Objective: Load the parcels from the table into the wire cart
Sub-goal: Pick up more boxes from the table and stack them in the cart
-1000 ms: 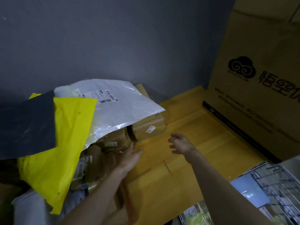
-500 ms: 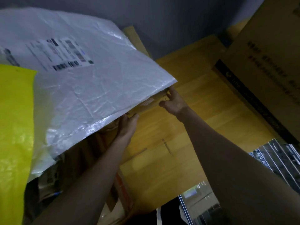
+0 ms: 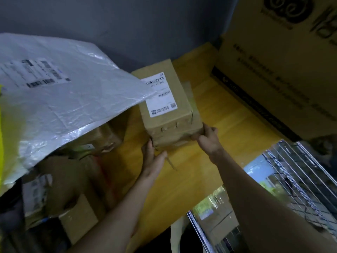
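- Grey matte wall [image 3: 145, 24] backs the head view, and below it runs the bench [image 3: 182, 179], smooth yellow wood with a visible grain and a short dark scratch near my left wrist.
- At the right stands a big cardboard carton [image 3: 282, 70], flat-sided, with dark printed characters and a swirl logo.
- At centre sits a brown cardboard box [image 3: 169, 110], oblong, wrapped in glossy tape that wrinkles at its near end, with a white shipping label [image 3: 160, 94] carrying barcodes on its top face.
- A white plastic mailer [image 3: 63, 99], crinkled and shiny, with its own barcoded label, overhangs the box's far left corner.
- Under the mailer lies a heap of brown taped parcels [image 3: 82, 170], creased and dim; a yellow plastic bag [image 3: 1, 136] shows as a strip at the left edge.
- At lower right is the wire cart [image 3: 295, 179], thin bright metal rods in a grid, with a glossy bluish packet inside.
- My left hand [image 3: 153, 157] lies with fingers fairly straight against the box's near left corner, thumb spread below it.
- My right hand [image 3: 207, 137] grips the near right corner, fingers curled round the edge.
- Whether the box rests on the bench or is lifted clear, I cannot tell.
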